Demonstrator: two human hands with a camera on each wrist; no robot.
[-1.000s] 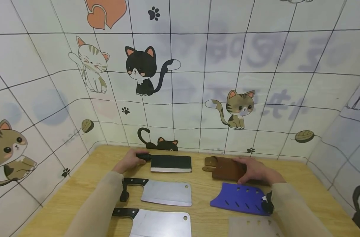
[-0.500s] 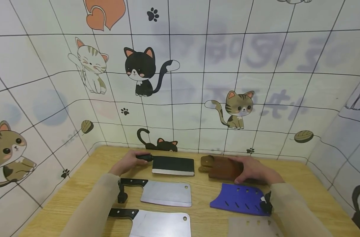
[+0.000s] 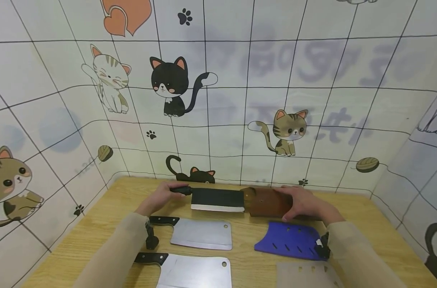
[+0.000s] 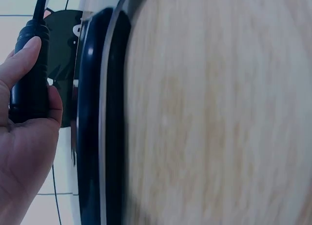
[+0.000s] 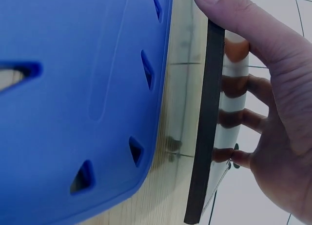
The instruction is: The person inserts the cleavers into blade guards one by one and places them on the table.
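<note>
My left hand [image 3: 163, 197] grips the black handle of a cleaver [image 3: 217, 199] with a dark blade and a bright lower edge. In the left wrist view the thumb and fingers wrap the ridged handle [image 4: 31, 73]. The blade's far end is at the open, strapped end of a brown leather knife sheath [image 3: 270, 203], overlapping it in the head view. My right hand [image 3: 306, 204] holds that sheath, thumb on the near side and fingers over the far side. In the right wrist view the sheath's dark edge [image 5: 204, 132] faces the camera.
Two silver cleavers [image 3: 204, 234] with black handles lie in front of the left forearm's reach. A blue slotted blade guard [image 3: 290, 240] and a pale translucent guard [image 3: 308, 276] lie on the right. The wooden table [image 3: 250, 256] meets a cat-patterned wall covering.
The left hand has moved the cleaver rightward, closing the gap to the sheath. The right hand has brought the sheath slightly left, and its strap end now meets the blade tip.
</note>
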